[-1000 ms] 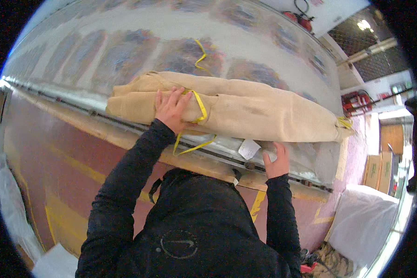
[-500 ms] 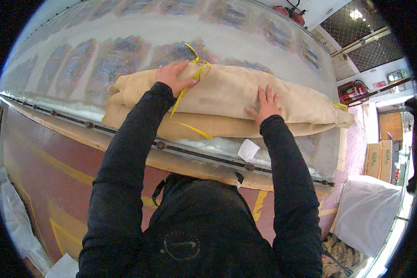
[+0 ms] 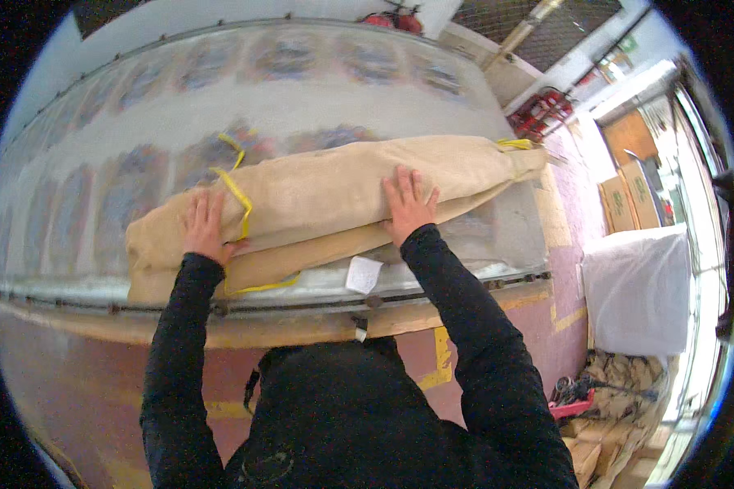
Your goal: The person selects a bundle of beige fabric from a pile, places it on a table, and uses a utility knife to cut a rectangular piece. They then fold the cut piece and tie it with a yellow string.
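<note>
A person's left hand point(image 3: 207, 228) on a tan cloth bundle point(image 3: 318, 186), fingers extended, thumb seemingly touching a yellow strap point(image 3: 239, 195), right hand point(image 3: 409, 207) farther right on it, fingers spread, bundle lying near the front edge of a grey table point(image 3: 302, 114), white paper slip point(image 3: 363, 275) beside it

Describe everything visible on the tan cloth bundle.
The tan cloth bundle is long, creased and burlap-like, with a fold along its near side. It lies lengthwise on the grey work surface, right end narrowed, with a yellow tie there. A yellow strap crosses it toward the left. The left hand and right hand rest on it, fingers spread.
</note>
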`<state>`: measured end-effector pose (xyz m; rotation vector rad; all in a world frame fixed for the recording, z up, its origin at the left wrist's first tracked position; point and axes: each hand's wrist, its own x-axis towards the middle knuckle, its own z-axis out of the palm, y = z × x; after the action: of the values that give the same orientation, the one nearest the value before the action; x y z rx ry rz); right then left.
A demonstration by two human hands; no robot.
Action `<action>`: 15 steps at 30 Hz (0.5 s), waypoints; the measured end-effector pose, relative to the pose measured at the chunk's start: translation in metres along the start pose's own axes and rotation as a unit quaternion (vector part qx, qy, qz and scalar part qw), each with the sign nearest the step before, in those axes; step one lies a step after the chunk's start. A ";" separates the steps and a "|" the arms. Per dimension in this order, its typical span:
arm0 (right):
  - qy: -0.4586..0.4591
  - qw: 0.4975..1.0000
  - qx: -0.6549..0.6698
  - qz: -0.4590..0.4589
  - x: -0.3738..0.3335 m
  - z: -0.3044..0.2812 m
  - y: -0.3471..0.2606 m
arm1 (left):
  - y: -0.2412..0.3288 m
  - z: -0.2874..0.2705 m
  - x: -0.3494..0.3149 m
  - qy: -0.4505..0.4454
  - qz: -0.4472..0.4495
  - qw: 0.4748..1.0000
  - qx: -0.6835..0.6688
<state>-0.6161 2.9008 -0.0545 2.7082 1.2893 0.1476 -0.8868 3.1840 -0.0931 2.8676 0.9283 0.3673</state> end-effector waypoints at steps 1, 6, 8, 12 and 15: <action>0.015 0.999 -0.005 0.032 0.002 0.002 0.012 | -0.011 0.007 0.012 -0.012 0.037 0.999 0.000; 0.005 0.993 0.004 0.121 -0.003 -0.003 0.085 | -0.035 -0.012 0.023 -0.027 0.077 0.996 -0.019; -0.015 0.992 0.013 0.126 -0.006 -0.004 0.124 | -0.024 -0.034 -0.011 -0.069 0.081 0.994 0.029; -0.036 0.999 -0.026 0.003 0.013 0.015 0.185 | 0.009 -0.053 -0.053 -0.049 0.059 0.997 0.016; 0.007 0.985 0.126 -0.121 0.038 0.025 0.225 | 0.013 -0.056 -0.022 -0.022 -0.048 0.995 0.082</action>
<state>-0.4166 2.7883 -0.0408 2.7207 1.7337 -0.0252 -0.9117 3.1618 -0.0412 2.9472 1.1327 0.2281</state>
